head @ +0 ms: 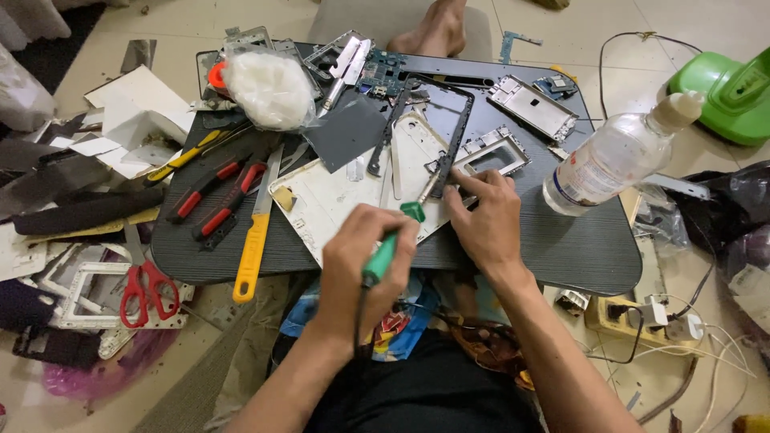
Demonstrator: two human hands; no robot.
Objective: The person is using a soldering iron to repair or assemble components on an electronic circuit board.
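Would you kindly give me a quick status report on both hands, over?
Left hand gripping green-handled soldering iron, tip on the black frame. Right hand pressing that frame onto white panel. Clear bottle lying close by right.

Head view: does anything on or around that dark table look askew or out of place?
The clear plastic bottle lies tipped on its side at the dark table's right edge. Red-handled scissors lie on the floor among white frames. The left hand grips a green-handled soldering iron; the right hand steadies a metal frame.
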